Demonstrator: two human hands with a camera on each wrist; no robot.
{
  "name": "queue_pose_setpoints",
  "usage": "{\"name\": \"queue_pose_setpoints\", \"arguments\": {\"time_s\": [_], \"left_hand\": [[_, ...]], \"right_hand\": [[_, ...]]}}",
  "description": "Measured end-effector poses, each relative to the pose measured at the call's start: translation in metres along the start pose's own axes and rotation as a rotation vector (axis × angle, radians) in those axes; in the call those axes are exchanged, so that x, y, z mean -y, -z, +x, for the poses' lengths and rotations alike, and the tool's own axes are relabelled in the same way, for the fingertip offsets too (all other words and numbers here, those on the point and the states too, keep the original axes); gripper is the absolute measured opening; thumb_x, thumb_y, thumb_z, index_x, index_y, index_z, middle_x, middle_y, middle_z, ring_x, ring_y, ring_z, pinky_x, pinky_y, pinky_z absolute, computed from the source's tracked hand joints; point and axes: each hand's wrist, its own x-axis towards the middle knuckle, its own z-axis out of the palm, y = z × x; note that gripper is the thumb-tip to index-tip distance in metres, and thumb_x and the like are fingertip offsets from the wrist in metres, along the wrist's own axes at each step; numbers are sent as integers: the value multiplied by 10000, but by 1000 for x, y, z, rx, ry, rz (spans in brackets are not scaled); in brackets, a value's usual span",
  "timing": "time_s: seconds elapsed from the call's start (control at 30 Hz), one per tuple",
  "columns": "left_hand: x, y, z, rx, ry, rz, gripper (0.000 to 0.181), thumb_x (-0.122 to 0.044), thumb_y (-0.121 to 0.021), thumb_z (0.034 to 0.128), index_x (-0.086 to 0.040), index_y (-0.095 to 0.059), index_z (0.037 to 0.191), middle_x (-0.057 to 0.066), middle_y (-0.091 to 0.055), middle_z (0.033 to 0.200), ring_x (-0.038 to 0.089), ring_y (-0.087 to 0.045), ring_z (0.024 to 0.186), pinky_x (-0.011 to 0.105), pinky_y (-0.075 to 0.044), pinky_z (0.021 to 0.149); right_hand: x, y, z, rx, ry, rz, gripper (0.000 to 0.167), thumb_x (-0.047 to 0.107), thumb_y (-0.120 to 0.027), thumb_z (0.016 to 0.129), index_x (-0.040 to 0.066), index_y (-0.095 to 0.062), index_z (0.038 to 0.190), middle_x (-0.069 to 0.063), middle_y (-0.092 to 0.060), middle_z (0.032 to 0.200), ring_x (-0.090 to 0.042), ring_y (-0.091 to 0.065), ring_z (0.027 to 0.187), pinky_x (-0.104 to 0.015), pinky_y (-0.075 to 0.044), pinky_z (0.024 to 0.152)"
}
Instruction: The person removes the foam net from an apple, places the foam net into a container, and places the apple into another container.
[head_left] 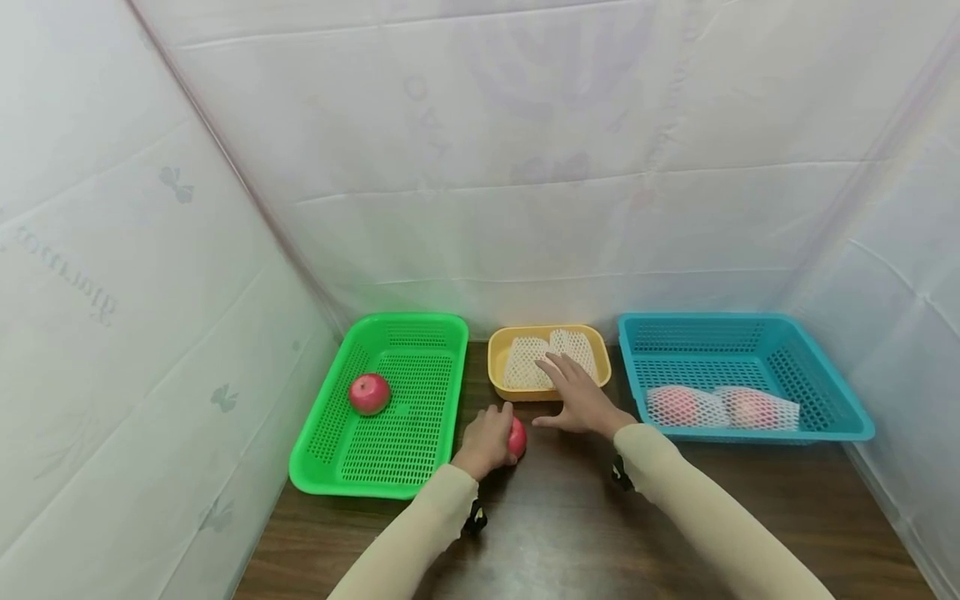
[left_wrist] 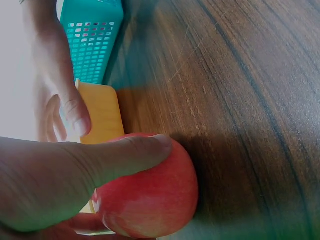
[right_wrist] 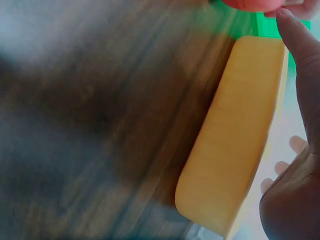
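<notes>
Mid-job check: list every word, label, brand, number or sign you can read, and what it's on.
None reads with certainty.
White sheet at left: grey lettering, seemingly mirrored, too blurred to read.
White sheet at back: pale letter-like shapes, too faint to read.
Held apple, yellow container, green basket, blue basket: no lettering visible.

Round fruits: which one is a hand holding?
The bare round red apple in the left hand; another bare apple lies in the green plastic basket, two net-wrapped fruits in the blue plastic basket.
</notes>
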Motion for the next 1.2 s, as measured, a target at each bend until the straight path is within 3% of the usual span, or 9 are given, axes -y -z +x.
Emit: {"name": "queue_pose_setpoints", "arguments": {"time_s": [0.2,0.4,0.57,0.7,0.97,1.2], "left_hand": [[0,1,1,22,1,6,747,-239,-998,646,-63,-558,1223,151,-616,1041,338,-640,966,449,-589,722],[1,2,4,40,-11,-10,826,-208,-998,631,-60,-538,1301,158,-612,1092,345,-620,1007,452,-585,730],[3,5,4,75,-28,-34,932,-189,-1004,615,-63,-509,1395,173,-600,1177,356,-600,1067,467,-587,780],[6,9,6,69,-62,-54,905,-180,-1001,619,-77,-516,1376,161,-587,1183,341,-590,1060,457,-587,782],[13,27,5,36,-138,-93,839,-177,-984,633,-81,-545,1341,141,-590,1172,307,-578,1037,433,-574,807],[21,48,4,-12,-221,-142,765,-168,-967,642,-81,-562,1286,123,-592,1134,289,-568,1009,414,-562,811]], "right_hand": [[6,-10,-6,13,18,-6,1138,617,-851,740,146,-297,1615,-165,-240,1670,-445,-205,1521,-598,-202,1214],[7,-17,-10,-51,95,-79,1168,664,-847,710,112,-327,1599,-204,-271,1648,-470,-231,1506,-654,-213,1187],[11,-20,-12,-82,124,-75,1168,701,-820,714,119,-326,1597,-206,-287,1641,-472,-243,1502,-675,-214,1176],[13,-22,-14,-93,135,-77,1166,709,-811,717,102,-333,1591,-210,-304,1631,-478,-259,1493,-685,-230,1164],[18,-25,-16,-104,149,-44,1180,714,-812,710,70,-346,1582,-210,-310,1626,-473,-267,1491,-693,-244,1155],[22,-28,-14,-88,123,-14,1197,723,-807,705,111,-308,1605,-184,-284,1649,-422,-226,1523,-659,-212,1186]]}}
